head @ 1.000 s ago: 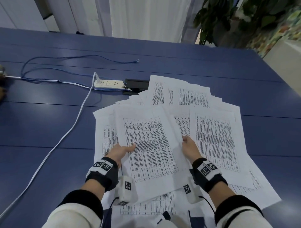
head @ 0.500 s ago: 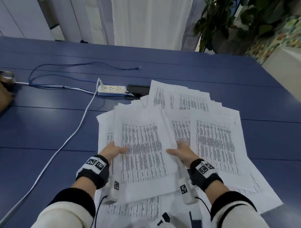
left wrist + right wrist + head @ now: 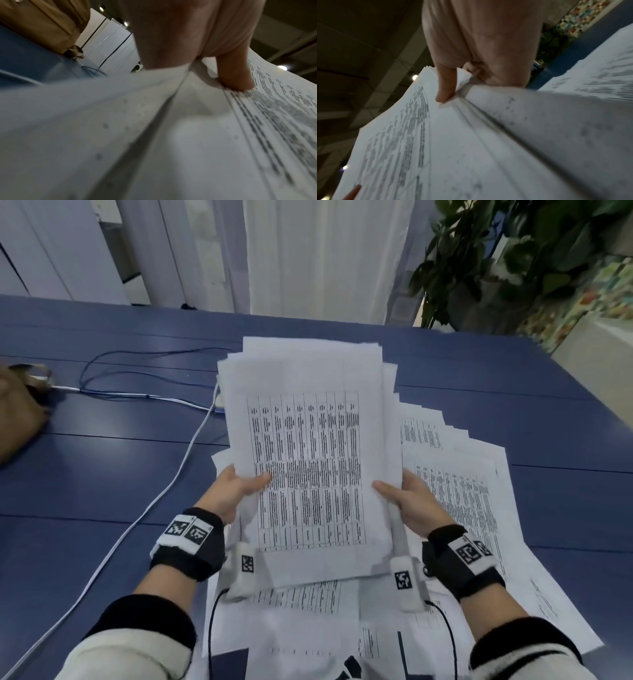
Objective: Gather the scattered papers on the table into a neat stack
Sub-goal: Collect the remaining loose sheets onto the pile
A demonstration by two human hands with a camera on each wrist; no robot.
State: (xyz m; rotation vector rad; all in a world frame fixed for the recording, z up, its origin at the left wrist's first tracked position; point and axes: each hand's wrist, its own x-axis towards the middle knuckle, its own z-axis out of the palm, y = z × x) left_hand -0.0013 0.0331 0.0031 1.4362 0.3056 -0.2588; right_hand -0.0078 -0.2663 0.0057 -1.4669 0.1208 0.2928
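A bundle of white sheets printed with tables (image 3: 308, 460) is held tilted up off the blue table (image 3: 102, 474). My left hand (image 3: 236, 486) grips its left edge, thumb lying on the printed face (image 3: 235, 75), fingers hidden behind. On the opposite edge my right hand (image 3: 404, 498) holds the bundle (image 3: 436, 135) the same way, thumb (image 3: 445, 86) on top. The sheet edges in the bundle are uneven. More printed sheets (image 3: 462, 491) lie fanned out on the table under and to the right of the bundle, reaching the near edge.
A white cable (image 3: 137, 518) runs across the table's left half towards a power strip mostly hidden behind the bundle; blue cables (image 3: 137, 364) loop beyond it. A brown bag (image 3: 17, 419) sits at the far left. A potted plant (image 3: 496, 261) stands past the far right corner.
Both hands have closed on the sides of several sheets and raised them off the table into a tilted bundle. The view has tipped upward a little.
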